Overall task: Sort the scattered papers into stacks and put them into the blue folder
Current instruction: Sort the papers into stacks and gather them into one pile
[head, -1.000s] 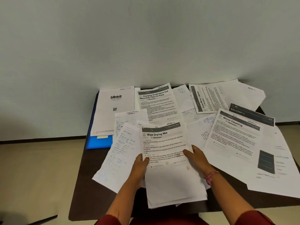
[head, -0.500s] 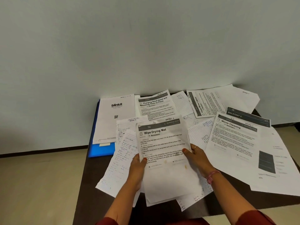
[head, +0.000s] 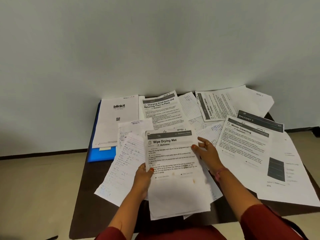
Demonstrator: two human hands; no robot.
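I'm looking down on a dark table (head: 81,213) strewn with papers. My left hand (head: 143,177) grips the left edge of a small stack topped by the "Wipe Drying Mat" sheet (head: 173,163), thumb curled over the front. My right hand (head: 207,153) rests at the stack's right edge, thumb on the page, fingers spread and fairly straight. The blue folder (head: 102,155) lies at the table's far left, mostly covered by the "blinkit" sheet (head: 117,122). Handwritten pages (head: 121,163) sit just left of the stack; the "Mirror Cleaning" sheet (head: 242,146) lies to the right, overlapping the "BALCONY 2" sheet (head: 259,120).
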